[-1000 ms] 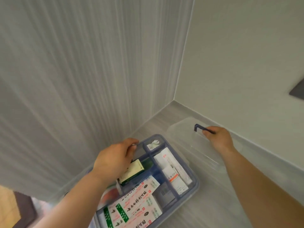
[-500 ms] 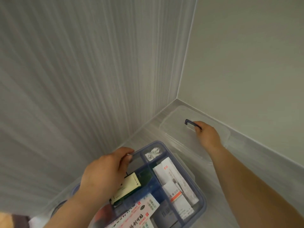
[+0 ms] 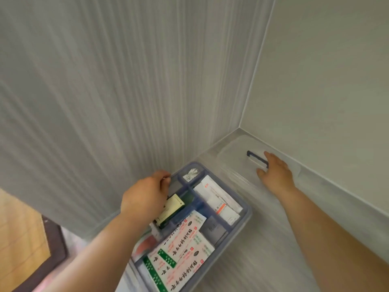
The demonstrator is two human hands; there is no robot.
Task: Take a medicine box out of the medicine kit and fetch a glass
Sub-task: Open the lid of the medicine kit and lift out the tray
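A: Where is the medicine kit (image 3: 242,224)?

B: On the grey counter (image 3: 263,260), close to the corner where the two walls meet. It is a clear, blue-tinted tray with dividers, uncovered, and its long axis runs from near the person out towards the corner.

A: And the box?

B: A cream medicine box (image 3: 171,209) with a dark green edge sits in a left-hand compartment, just under the left hand (image 3: 145,197). Its long axis lies along the kit's length, tilted, far end pointing up towards the corner. Beside it on the right lie white sachets (image 3: 219,199), and nearer the person overlapping white and green plaster packets (image 3: 181,256).

A: What is the left hand doing?

B: It is curled over the kit's far left part, fingers bent, thumb and forefinger pinched at the rim. It seems to grip the rim rather than the box, though the palm hides the contact, so I cannot tell for sure.

A: The right hand (image 3: 275,175)?

B: Spread flat and open on the clear lid (image 3: 235,165), which lies on the counter beyond the kit, against the right wall. The fingers reach the lid's dark blue handle (image 3: 255,158) and touch its near end without closing round it
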